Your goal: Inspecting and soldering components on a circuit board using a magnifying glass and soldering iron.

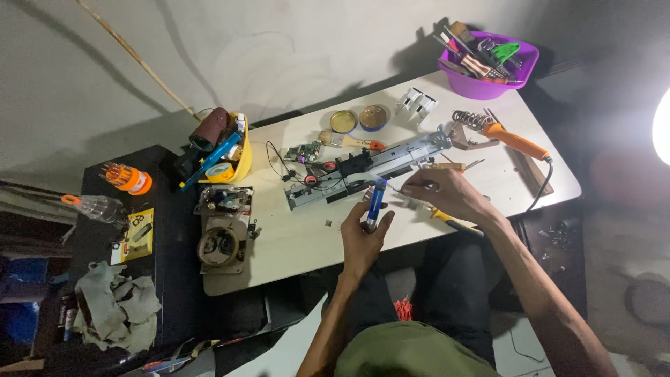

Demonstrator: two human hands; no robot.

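My left hand point(363, 234) grips a blue-handled tool point(375, 202) upright near the table's front edge. My right hand point(447, 192) pinches a thin silvery wire or pin beside the tool's tip; its fingers are closed on something small. Just beyond both hands lies a long grey metal mechanism point(370, 164) with black parts and a red wheel. A small green circuit board point(302, 151) with wires sits to the left of it.
An orange-handled soldering iron point(513, 138) rests in a coil stand at the right. A purple bowl point(520, 75) of tools stands at the far corner. Two round tins point(359, 119), a yellow holder point(237, 157), a dismantled device point(222, 237), a rag point(115, 304).
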